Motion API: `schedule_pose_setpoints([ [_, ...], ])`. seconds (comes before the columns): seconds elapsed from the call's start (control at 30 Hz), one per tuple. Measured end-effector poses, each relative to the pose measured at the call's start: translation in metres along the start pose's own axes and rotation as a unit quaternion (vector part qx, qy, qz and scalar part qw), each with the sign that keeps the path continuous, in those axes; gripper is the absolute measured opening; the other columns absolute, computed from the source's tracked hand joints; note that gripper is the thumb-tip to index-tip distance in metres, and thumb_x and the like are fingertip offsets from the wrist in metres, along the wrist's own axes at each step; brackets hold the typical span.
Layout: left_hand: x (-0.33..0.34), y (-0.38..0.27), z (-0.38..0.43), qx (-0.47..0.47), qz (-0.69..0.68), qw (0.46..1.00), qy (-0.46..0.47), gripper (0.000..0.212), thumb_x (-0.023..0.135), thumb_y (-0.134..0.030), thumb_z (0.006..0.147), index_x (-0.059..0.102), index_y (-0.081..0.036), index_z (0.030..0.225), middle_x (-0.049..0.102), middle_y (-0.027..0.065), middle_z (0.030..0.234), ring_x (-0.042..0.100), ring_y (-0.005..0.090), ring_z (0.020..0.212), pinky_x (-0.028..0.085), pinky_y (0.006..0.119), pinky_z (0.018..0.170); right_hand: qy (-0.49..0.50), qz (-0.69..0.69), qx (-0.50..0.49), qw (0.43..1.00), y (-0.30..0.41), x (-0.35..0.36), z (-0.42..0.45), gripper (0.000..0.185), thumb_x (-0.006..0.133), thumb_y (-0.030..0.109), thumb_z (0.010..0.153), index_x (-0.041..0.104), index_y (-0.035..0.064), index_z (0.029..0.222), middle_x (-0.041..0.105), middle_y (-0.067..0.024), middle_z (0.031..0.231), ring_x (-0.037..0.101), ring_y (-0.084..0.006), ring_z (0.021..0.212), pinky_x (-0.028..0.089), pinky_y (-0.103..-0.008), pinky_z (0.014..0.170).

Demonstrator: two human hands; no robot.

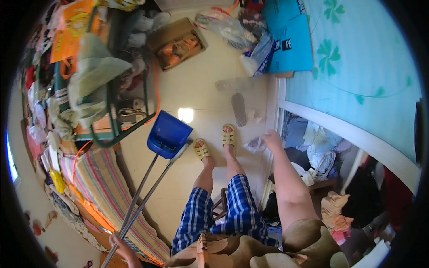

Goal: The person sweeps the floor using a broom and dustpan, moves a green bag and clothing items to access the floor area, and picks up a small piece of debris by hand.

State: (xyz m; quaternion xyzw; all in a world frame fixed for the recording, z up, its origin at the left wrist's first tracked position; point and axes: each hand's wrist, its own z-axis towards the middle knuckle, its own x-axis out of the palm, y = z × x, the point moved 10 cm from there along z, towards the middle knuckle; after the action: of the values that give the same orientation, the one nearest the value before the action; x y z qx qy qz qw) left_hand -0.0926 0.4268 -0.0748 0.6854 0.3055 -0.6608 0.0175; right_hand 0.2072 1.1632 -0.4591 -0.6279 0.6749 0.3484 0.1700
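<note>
My left hand [121, 248], at the lower left, is closed around the long metal handles of a blue dustpan [171, 132] and a broom [179, 153]. Dark debris lies in the dustpan, and the broom head rests beside its right edge. Out to the right, my right hand [272, 140] grips a clear plastic bag [255, 144] with something small and dark inside. Just beyond that hand, a grey shoe insole [239, 109] and a crumpled pale scrap [254, 115] lie on the tiled floor.
An open cardboard box [182, 43] stands ahead, with plastic bags [231, 33] to its right. A green metal-framed chair [115, 134] and a striped mattress [117, 187] line the left. Clothes [318, 147] fill an open cabinet on the right. An orange cable [157, 90] runs near the chair.
</note>
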Motion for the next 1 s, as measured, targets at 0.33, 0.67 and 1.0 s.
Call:
schedule_pose_setpoints([
  [0.33,-0.045,0.054,0.024,-0.151,0.035,0.986,-0.053,0.043,0.049,-0.054,0.086,0.055,-0.011,0.085,0.032,-0.0032,0.053,0.030,0.0110,0.040,0.030,0.026,0.030,-0.133,-0.069,0.040,0.988,0.003,0.139,0.184,0.076,0.076,0.034,0.069,0.044,0.0046,0.131,0.046,-0.0196,0.132,0.051,-0.0360,0.115,0.045,-0.0422,0.096],
  [0.67,0.017,0.037,-0.006,-0.182,0.053,0.979,-0.074,0.044,0.047,-0.051,0.088,0.055,-0.008,0.088,0.035,-0.0014,0.055,0.034,0.0115,0.041,0.034,0.026,0.031,-0.163,0.074,-0.033,0.983,0.010,0.187,0.197,0.054,0.074,0.023,0.070,0.051,0.0104,0.118,0.064,-0.0140,0.099,0.059,-0.0340,0.097,0.047,-0.0420,0.085],
  [1.0,0.030,0.034,0.002,-0.194,0.045,0.978,-0.059,0.041,0.048,-0.047,0.090,0.056,-0.007,0.091,0.039,-0.0001,0.058,0.037,0.0119,0.043,0.035,0.027,0.033,-0.144,-0.112,-0.007,0.983,0.011,0.192,0.214,0.040,0.073,0.019,0.070,0.052,0.0070,0.102,0.062,-0.0157,0.096,0.061,-0.0346,0.091,0.051,-0.0451,0.074],
])
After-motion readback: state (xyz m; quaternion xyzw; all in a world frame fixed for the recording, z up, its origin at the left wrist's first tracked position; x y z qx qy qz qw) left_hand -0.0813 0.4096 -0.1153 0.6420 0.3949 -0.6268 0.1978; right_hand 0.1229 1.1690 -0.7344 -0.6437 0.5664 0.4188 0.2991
